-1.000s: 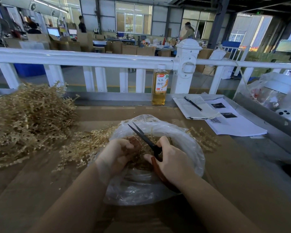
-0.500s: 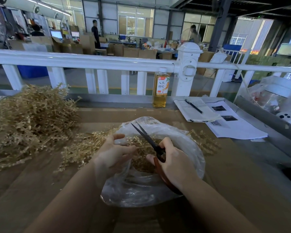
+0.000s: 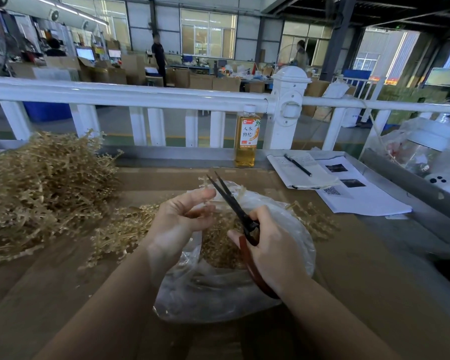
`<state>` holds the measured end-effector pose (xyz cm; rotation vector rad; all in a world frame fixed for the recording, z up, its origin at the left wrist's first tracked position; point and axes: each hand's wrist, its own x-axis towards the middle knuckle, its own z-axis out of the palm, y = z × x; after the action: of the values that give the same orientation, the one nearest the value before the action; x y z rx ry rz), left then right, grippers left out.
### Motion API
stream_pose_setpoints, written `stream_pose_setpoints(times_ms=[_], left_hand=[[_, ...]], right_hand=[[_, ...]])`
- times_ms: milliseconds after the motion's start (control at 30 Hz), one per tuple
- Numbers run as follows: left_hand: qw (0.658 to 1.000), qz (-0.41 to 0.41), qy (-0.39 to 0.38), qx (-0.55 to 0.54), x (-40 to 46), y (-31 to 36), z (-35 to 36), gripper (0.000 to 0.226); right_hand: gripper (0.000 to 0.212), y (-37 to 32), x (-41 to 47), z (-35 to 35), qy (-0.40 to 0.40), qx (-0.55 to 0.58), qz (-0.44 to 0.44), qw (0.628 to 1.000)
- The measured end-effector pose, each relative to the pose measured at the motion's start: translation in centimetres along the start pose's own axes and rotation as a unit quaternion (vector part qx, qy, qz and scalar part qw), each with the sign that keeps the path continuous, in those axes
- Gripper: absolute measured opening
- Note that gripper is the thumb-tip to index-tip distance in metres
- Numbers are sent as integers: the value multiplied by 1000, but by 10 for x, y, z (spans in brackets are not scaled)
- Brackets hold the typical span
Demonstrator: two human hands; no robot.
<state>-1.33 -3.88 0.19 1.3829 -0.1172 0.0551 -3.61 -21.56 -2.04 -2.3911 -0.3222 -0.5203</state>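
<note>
Head view: right hand (image 3: 273,253) grips scissors (image 3: 229,201), black blades, red-brown handles, 2 blades slightly parted just beyond the left hand (image 3: 177,224), which pinches a pale tan sprig (image 3: 204,181) above the clear bag (image 3: 296,229).

bottle (image 3: 246,137) label 人参枸杞, QR code on sheet (image 3: 364,202)
</note>
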Motion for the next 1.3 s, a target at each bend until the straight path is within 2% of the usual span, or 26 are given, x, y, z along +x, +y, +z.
stream_pose_setpoints(times_ms=[133, 300, 500, 700, 867, 1067, 1300], left_hand=[[999, -25, 16, -33, -2, -11, 8, 56], [991, -66, 88, -77, -8, -31, 9, 39], [994, -61, 66, -68, -3, -34, 9, 38], [989, -50, 128, -57, 1, -41, 11, 32], [984, -87, 125, -91, 5, -41, 10, 19], [984, -76, 143, -72, 5, -42, 12, 31], [963, -73, 163, -200, 6, -36, 12, 38]], right_hand=[[30, -3, 1, -1, -2, -2, -6, 1000], [32, -2, -3, 4, -39, -46, -6, 998], [34, 0, -5, 8, -58, -78, 9, 995], [38, 2, -4, 8, -66, -78, 10, 995], [40, 2, -2, 8, -79, -79, 16, 994], [38, 3, -1, 7, -85, -80, 23, 993], [36, 3, -2, 6, -90, -64, 18, 994]])
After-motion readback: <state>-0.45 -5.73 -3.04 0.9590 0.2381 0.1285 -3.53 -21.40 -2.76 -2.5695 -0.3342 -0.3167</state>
